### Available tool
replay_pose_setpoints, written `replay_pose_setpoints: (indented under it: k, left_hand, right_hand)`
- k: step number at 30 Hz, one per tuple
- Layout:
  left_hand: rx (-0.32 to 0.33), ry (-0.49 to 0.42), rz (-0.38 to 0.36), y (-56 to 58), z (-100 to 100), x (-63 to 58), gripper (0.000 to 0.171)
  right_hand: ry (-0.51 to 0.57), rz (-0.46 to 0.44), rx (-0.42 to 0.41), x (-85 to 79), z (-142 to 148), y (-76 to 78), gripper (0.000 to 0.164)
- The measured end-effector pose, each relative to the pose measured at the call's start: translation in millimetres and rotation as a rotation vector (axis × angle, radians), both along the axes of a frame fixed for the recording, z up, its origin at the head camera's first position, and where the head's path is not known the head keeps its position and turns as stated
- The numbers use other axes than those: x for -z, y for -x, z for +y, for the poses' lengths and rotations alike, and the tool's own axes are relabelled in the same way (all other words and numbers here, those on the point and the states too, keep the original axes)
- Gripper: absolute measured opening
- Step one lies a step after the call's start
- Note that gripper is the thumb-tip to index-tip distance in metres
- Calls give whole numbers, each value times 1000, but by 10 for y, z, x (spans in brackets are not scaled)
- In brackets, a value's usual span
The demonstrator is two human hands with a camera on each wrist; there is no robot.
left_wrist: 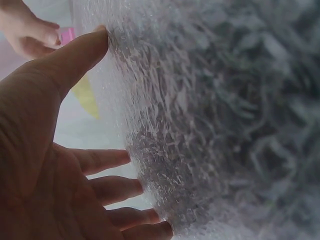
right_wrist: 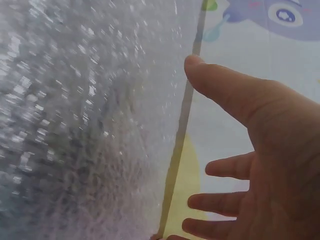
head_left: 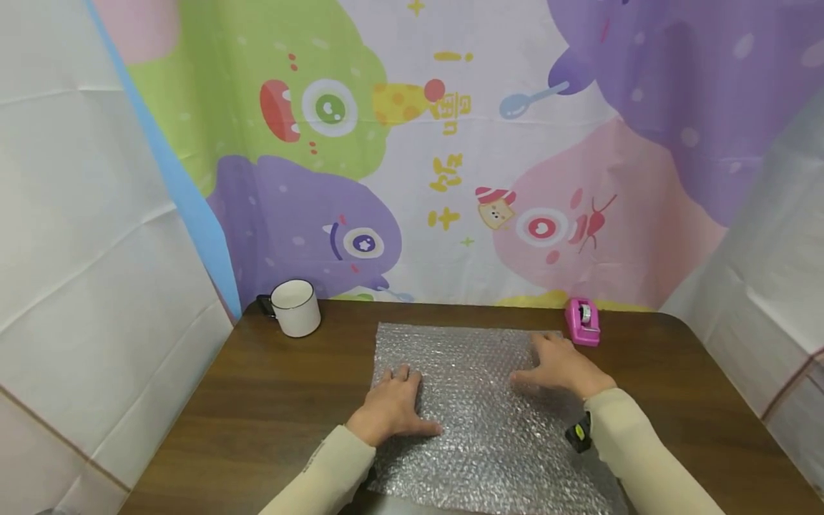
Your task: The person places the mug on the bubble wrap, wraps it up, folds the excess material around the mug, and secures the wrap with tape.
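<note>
A sheet of clear bubble wrap [head_left: 476, 408] lies spread on the brown wooden table, reaching to the near side. My left hand [head_left: 391, 406] rests on its left part, fingers spread and thumb pointing right. In the left wrist view, the fingertips [left_wrist: 117, 157] and thumb of that hand meet the bubbled surface. Over the upper right part of the sheet is my right hand [head_left: 558, 365], thumb and fingers apart and nothing held. The right wrist view shows its fingers [right_wrist: 220, 202] loosely extended by the wrap's far edge.
A white mug [head_left: 296, 309] with a dark rim and handle stands at the table's back left. A pink tape dispenser [head_left: 583, 323] sits at the back right, just beyond the right hand. Behind the table [head_left: 277, 408] hangs a cartoon-printed curtain [head_left: 444, 272].
</note>
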State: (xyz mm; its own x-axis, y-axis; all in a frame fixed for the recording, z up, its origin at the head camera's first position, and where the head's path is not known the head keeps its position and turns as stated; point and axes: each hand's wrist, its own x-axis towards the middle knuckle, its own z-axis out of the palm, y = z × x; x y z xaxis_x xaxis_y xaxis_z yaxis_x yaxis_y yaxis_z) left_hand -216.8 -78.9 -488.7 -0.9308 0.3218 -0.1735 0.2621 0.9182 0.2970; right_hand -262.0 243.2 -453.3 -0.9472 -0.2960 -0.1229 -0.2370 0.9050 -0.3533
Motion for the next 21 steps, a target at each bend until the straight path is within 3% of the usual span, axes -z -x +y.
replay_pose_setpoints:
  k: [8, 21]
  left_hand:
    - [-7, 6, 1, 5, 7, 5, 112]
    - [-16, 6, -13, -3, 16, -12, 113]
  right_hand:
    - [33, -52, 57, 46, 41, 232, 113]
    - [-6, -107, 107, 201, 64, 349, 115]
